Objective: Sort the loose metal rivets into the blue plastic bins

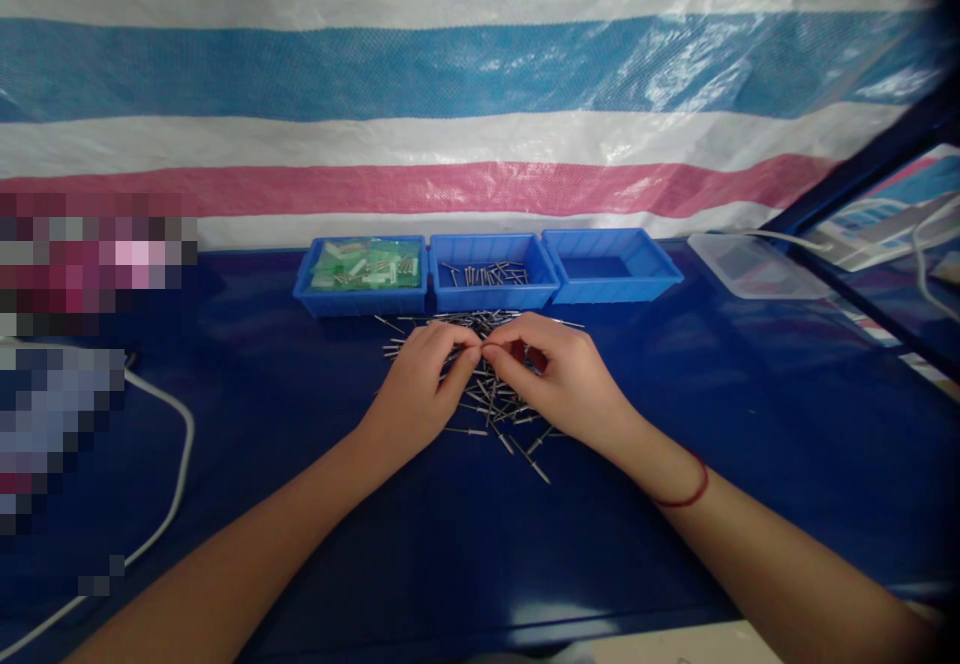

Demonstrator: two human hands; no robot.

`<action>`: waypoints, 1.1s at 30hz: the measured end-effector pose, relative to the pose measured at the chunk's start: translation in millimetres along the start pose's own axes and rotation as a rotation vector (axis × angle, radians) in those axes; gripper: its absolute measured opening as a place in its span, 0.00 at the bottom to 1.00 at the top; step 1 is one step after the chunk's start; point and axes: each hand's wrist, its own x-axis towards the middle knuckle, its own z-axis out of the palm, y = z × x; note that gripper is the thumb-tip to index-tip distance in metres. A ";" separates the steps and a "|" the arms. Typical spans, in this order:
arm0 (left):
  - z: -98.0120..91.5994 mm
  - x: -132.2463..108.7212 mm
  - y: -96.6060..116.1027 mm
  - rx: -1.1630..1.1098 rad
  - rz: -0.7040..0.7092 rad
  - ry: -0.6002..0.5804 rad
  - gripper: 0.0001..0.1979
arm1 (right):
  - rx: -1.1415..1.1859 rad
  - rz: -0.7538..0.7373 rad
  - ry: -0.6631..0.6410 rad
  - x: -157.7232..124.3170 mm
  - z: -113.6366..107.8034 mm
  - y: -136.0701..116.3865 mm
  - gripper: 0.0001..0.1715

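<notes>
A loose pile of metal blind rivets [491,407] lies on the dark blue table, with thin mandrels pointing every way. Over this heap my left hand [424,374] is closed, thumb and forefinger pinched together. My right hand [566,369] pinches in the same way, its fingertips meeting those of the left. Whatever sits between the fingertips is too small and too covered to make out. Just behind the heap stands a middle blue bin [491,297] with several rivets inside.
The left blue bin [360,304] holds green-tinted plastic packets [364,264]. A right blue bin [619,289] adjoins the middle one. Farther right lies a translucent plastic lid or tray [757,269]. A white cable [184,444] curves along the left; striped sheeting [450,69] hangs behind.
</notes>
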 end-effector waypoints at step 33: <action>-1.8 -3.6 4.0 -0.082 0.041 0.143 0.03 | 0.078 -0.026 0.111 -1.8 -4.3 -9.3 0.05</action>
